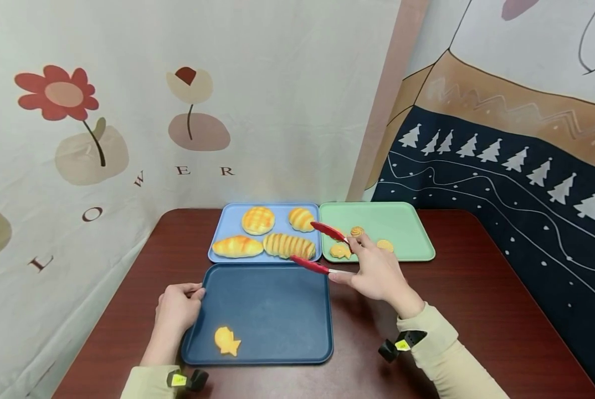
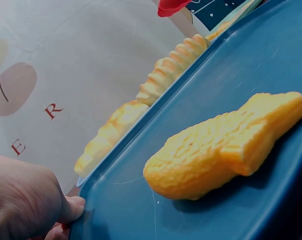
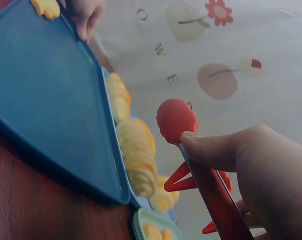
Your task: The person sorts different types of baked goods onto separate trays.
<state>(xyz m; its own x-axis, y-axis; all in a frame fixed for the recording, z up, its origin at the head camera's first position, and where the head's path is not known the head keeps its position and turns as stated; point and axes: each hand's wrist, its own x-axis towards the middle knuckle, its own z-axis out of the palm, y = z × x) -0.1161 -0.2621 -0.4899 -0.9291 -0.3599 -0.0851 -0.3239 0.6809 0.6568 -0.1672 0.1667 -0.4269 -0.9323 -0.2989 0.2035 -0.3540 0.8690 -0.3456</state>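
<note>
My left hand point(image 1: 177, 307) grips the left rim of a dark blue tray point(image 1: 272, 310) between thumb and fingers. A yellow fish-shaped cake point(image 1: 226, 341) lies in its lower left corner, also large in the left wrist view. My right hand point(image 1: 379, 271) holds red-tipped tongs point(image 1: 309, 265), arms spread wide with nothing between the tips. The tongs hover by the right side of a light blue tray point(image 1: 231, 221), near a long ridged bread point(image 1: 288, 245) and a small croissant-like bread point(image 1: 301, 219). That tray also bears a round bread point(image 1: 258, 220) and an oval bread point(image 1: 237, 246).
A green tray point(image 1: 402, 224) adjoins the light blue tray on the right. It holds another fish-shaped cake point(image 1: 340, 251), a swirled cookie point(image 1: 357, 231) and a round cookie point(image 1: 385, 245), partly behind my right hand. A printed curtain point(image 1: 287, 100) hangs behind the brown table point(image 1: 457, 288).
</note>
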